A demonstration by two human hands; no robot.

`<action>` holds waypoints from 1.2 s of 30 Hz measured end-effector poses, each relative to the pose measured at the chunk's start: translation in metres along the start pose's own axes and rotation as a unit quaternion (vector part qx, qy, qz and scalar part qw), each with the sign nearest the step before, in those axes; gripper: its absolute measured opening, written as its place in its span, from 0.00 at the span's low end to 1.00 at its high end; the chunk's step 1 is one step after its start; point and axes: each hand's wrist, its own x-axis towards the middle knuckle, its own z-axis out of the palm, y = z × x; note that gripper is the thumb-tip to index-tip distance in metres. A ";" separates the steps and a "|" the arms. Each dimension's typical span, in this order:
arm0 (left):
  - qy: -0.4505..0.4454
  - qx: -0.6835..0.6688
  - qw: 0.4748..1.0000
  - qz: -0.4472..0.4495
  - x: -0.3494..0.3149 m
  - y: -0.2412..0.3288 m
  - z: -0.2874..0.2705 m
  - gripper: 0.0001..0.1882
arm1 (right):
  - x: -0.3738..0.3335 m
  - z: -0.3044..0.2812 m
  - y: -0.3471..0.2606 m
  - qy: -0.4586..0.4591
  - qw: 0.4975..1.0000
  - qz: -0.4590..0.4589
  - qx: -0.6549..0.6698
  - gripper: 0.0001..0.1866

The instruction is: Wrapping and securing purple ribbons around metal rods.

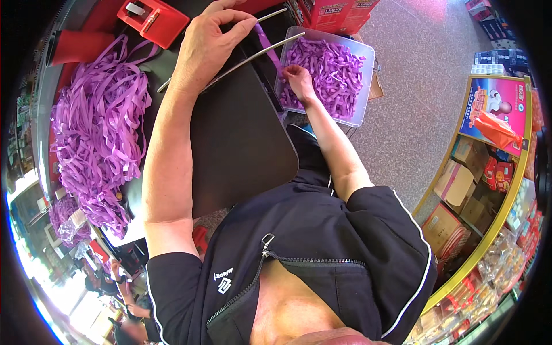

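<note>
A purple ribbon strip (267, 43) stretches between my two hands. My left hand (214, 41), over the far part of the black tabletop (241, 152), pinches its upper end between thumb and fingers. Lower down, the fingertips of my right hand (299, 84) close on the strip above a clear plastic bin (368, 72). Many short cut purple ribbon pieces (330, 72) fill that bin. Two thin metal rods (251, 60) slant outward past the table's far right edge, one partly hidden by my left hand and forearm. A large tangled heap of long purple ribbon (100, 121) lies left of my left forearm.
At the far left, a red device (154, 22) stands near a red cylinder (83, 47). Red cartons (336, 14) are behind the bin. A yellow-edged display case (489, 227) with boxes and packets lines the right. Other people (129, 305) appear at lower left.
</note>
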 end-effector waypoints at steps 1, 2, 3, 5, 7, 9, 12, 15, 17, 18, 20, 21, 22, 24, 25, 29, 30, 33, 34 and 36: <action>0.006 -0.003 1.000 -0.005 -0.001 0.005 -0.001 0.10 | -0.005 0.001 -0.006 0.005 1.000 -0.018 -0.014 0.07; -0.001 -0.014 1.000 -0.026 0.000 0.004 -0.002 0.10 | -0.008 0.002 -0.006 0.000 0.999 -0.038 -0.013 0.07; -0.010 -0.025 0.999 -0.044 0.001 0.006 -0.003 0.10 | -0.010 0.000 -0.005 -0.003 0.998 -0.059 -0.011 0.07; -0.014 -0.039 0.998 -0.055 0.003 0.007 -0.002 0.11 | -0.011 -0.004 -0.002 -0.005 0.996 -0.084 -0.026 0.07; -0.005 -0.044 0.998 -0.044 0.002 0.005 0.000 0.11 | -0.016 -0.011 -0.001 -0.008 0.994 -0.089 -0.061 0.07; -0.018 -0.040 0.998 -0.050 0.003 0.006 -0.002 0.11 | -0.021 -0.017 -0.004 0.014 0.976 -0.196 -0.097 0.06; -0.017 0.005 0.998 -0.057 0.001 -0.005 -0.006 0.13 | -0.030 -0.025 -0.012 0.042 0.925 -0.342 -0.162 0.06; -0.015 0.004 0.999 -0.052 -0.002 -0.013 -0.005 0.14 | -0.048 -0.029 -0.015 0.026 0.913 -0.371 -0.170 0.07; -0.024 -0.006 0.999 -0.036 0.003 -0.008 -0.004 0.13 | -0.052 -0.036 -0.004 0.019 0.921 -0.352 -0.164 0.09; -0.029 -0.004 0.999 -0.030 0.004 -0.005 -0.005 0.13 | -0.056 -0.039 -0.003 0.012 0.927 -0.340 -0.158 0.09; -0.034 -0.003 0.999 -0.029 0.003 -0.004 -0.008 0.13 | -0.072 -0.047 -0.004 -0.006 0.937 -0.318 -0.148 0.10; -0.036 -0.006 0.999 -0.032 0.002 -0.004 -0.008 0.13 | -0.079 -0.054 -0.005 -0.015 0.936 -0.312 -0.165 0.10; -0.037 -0.009 0.999 -0.034 0.002 -0.004 -0.008 0.14 | -0.085 -0.062 0.000 -0.028 0.945 -0.290 -0.151 0.09; -0.038 -0.012 0.999 -0.024 0.002 -0.005 -0.007 0.14 | -0.100 -0.075 0.009 -0.054 0.960 -0.246 -0.123 0.10; -0.036 -0.013 0.999 -0.020 0.002 -0.008 -0.007 0.14 | -0.110 -0.080 0.006 -0.063 0.967 -0.225 -0.103 0.11; -0.033 0.013 0.999 0.005 0.008 -0.026 -0.007 0.11 | -0.153 -0.111 -0.012 -0.108 0.965 -0.208 -0.115 0.10; -0.027 0.026 0.999 0.012 0.008 -0.036 -0.005 0.12 | -0.167 -0.121 -0.026 -0.123 0.962 -0.209 -0.122 0.10; -0.046 0.046 0.998 0.025 0.016 -0.045 -0.002 0.14 | -0.209 -0.154 -0.068 -0.154 0.967 -0.168 -0.111 0.10; -0.056 0.050 0.997 0.025 0.016 -0.045 -0.002 0.15 | -0.224 -0.166 -0.089 -0.159 0.968 -0.148 -0.128 0.10; -0.054 0.043 0.997 0.027 0.017 -0.042 -0.001 0.15 | -0.245 -0.186 -0.134 -0.194 0.951 -0.181 -0.159 0.09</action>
